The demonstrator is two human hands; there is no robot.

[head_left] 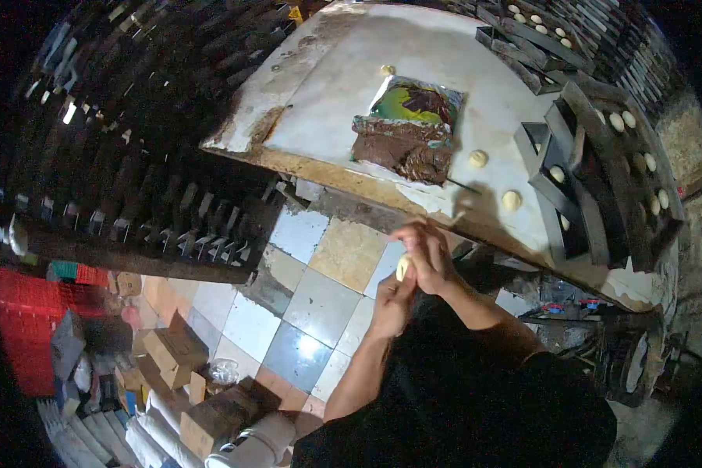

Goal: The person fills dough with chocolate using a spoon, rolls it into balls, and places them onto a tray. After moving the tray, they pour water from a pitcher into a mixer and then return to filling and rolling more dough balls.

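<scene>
Close together in front of the table's edge, both hands are at a small pale dough piece (402, 267). My left hand (394, 303) holds it from below between closed fingers. My right hand (427, 253) presses against it from above, its fingers bent and partly blurred. On the white table (327, 101) lies an opened plastic packet (417, 105) with thick brown paste (404, 148) spread over its near part. Two round dough balls (478, 159) (511, 200) rest right of the packet, and a smaller dough piece (388, 70) lies behind it.
Dark metal molds (593, 171), some with dough balls, stand at the table's right. A dark rack (132, 226) is at the left. Cardboard boxes (175, 355), a red crate (27, 327) and a white bucket (269, 437) are on the lower left over the tiled floor (320, 304).
</scene>
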